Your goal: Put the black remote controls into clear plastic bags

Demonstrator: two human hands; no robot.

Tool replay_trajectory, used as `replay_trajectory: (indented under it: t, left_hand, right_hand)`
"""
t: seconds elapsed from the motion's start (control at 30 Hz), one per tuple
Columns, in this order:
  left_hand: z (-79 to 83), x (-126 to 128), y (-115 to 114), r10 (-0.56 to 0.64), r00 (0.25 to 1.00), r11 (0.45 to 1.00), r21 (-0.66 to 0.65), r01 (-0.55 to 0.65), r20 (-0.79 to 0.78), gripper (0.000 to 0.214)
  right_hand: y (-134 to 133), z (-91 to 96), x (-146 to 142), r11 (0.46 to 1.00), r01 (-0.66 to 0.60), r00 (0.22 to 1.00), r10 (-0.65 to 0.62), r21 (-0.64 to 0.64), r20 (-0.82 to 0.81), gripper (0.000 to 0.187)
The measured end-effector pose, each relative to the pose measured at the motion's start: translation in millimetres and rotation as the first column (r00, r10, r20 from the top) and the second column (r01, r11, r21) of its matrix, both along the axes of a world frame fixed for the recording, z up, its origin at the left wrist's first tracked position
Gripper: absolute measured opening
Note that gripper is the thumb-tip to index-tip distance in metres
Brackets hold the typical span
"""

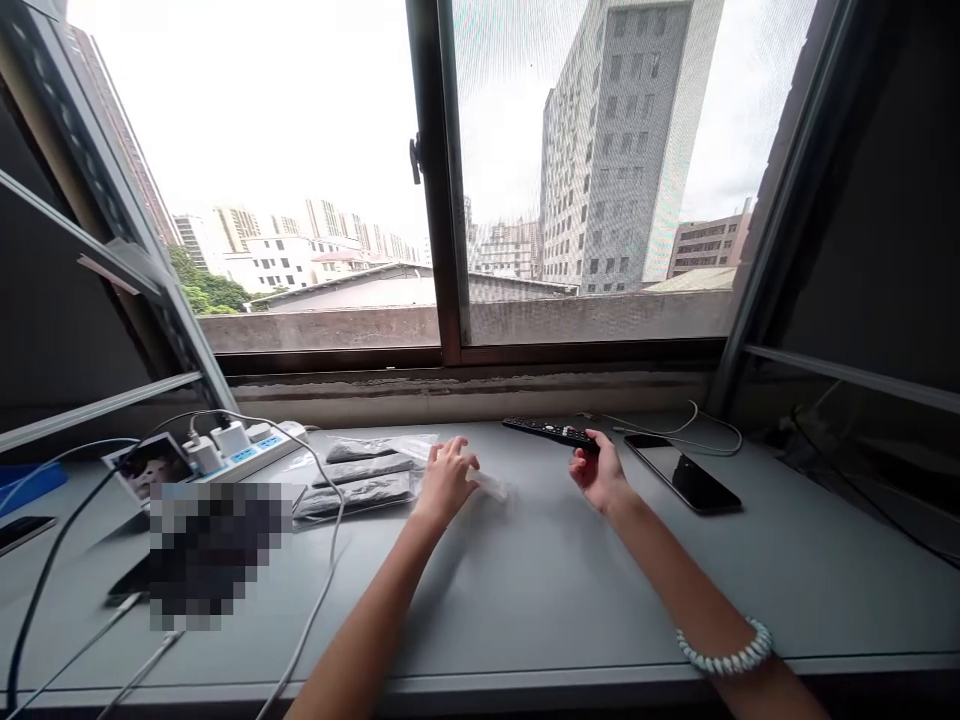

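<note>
My right hand [602,480] grips the near end of a black remote control [551,431], thumb along its edge. The remote points away to the left, its buttons facing up. My left hand [445,482] is open, with curved fingers apart and nothing visible between them. It is over the right end of several dark items in clear plastic bags [367,468]. A crumpled piece of clear plastic [491,487] shows just beyond its fingers; whether they touch it I cannot tell. Right of my right hand lies a black smartphone [682,472].
A white power strip [259,445] with plugged-in chargers stands at the back left. A blurred-out device [217,550] lies before it, with cables [334,540] crossing the grey desk [540,620]. Another phone [26,532] is at far left. A white cable [720,450] curls behind the smartphone.
</note>
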State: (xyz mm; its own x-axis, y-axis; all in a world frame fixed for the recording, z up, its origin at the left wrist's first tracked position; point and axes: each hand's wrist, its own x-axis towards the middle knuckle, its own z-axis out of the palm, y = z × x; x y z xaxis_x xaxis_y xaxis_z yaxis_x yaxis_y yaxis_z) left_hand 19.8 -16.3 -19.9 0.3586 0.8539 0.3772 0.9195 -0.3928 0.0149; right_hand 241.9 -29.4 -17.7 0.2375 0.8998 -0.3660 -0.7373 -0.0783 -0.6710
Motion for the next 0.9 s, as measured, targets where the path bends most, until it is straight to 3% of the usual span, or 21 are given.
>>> replay_trajectory:
  t: [0.2, 0.43, 0.53, 0.7, 0.9]
  left_hand:
    - [-7.6, 7, -4, -0.021, 0.998, 0.99, -0.142, 0.012, -0.061, 0.018]
    - [-4.7, 6, -3, 0.008, 0.999, 0.999, -0.04, -0.007, 0.04, 0.031]
    - [-6.4, 4, -3, -0.074, 0.994, 0.997, 0.004, 0.073, 0.083, 0.031]
    - [-17.2, 8, -5, -0.197, 0.971, 0.98, 0.02, 0.197, 0.136, 0.017]
    - [-27.0, 9, 0, -0.232, 0.948, 0.971, -0.001, 0.238, 0.216, 0.012]
  right_hand:
    - [-3, 3.5, -1, 1.0, 0.022, 0.998, -0.022, 0.009, -0.061, 0.023]
    - [-7, -1.0, -6, 0.994, 0.057, 0.974, -0.076, 0.097, 0.215, 0.026]
    - [-6, -2.2, -5, 0.992, 0.062, 0.972, -0.085, 0.11, 0.22, 0.025]
    - [-5, -1.8, -1, 0.995, 0.098, 0.978, -0.101, 0.028, 0.184, 0.013]
    - [-5, -6.0, -3, 0.996, -0.005, 0.968, -0.016, 0.084, 0.251, 0.015]
